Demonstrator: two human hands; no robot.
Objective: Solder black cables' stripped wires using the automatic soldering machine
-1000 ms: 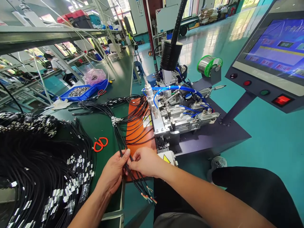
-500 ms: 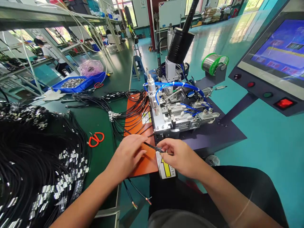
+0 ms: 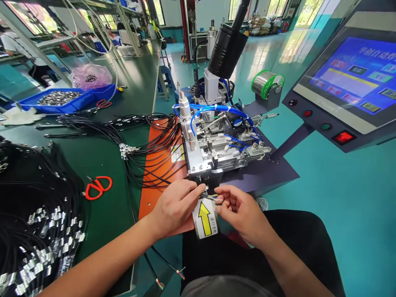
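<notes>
My left hand [image 3: 179, 202] is closed on a black cable [image 3: 207, 196], thumb and index finger pinching it close to its stripped end. Thin coloured wires [image 3: 214, 196] stick out of that end towards my right hand [image 3: 239, 210]. The right hand is loosely curled, with thumb and index finger apart around the wire tips; its inner fingers are at or touching them. Just beyond both hands stands a metal machine [image 3: 216, 152] with blue air tubes. Beneath the cable end is a white label with a yellow arrow [image 3: 204, 218].
Bundled black cables [image 3: 123, 150] cross the orange board [image 3: 151, 202]. Red-handled scissors [image 3: 97, 187] lie on the green table by a large cable heap [image 3: 37, 214]. A blue tray [image 3: 27, 103] holds small metal parts. A solder spool [image 3: 266, 84] and control screen [image 3: 355, 78] stand right.
The view has turned to the right. My left hand has slid along the cable to near its end. My right thumb and index finger have parted from their grip on the cable.
</notes>
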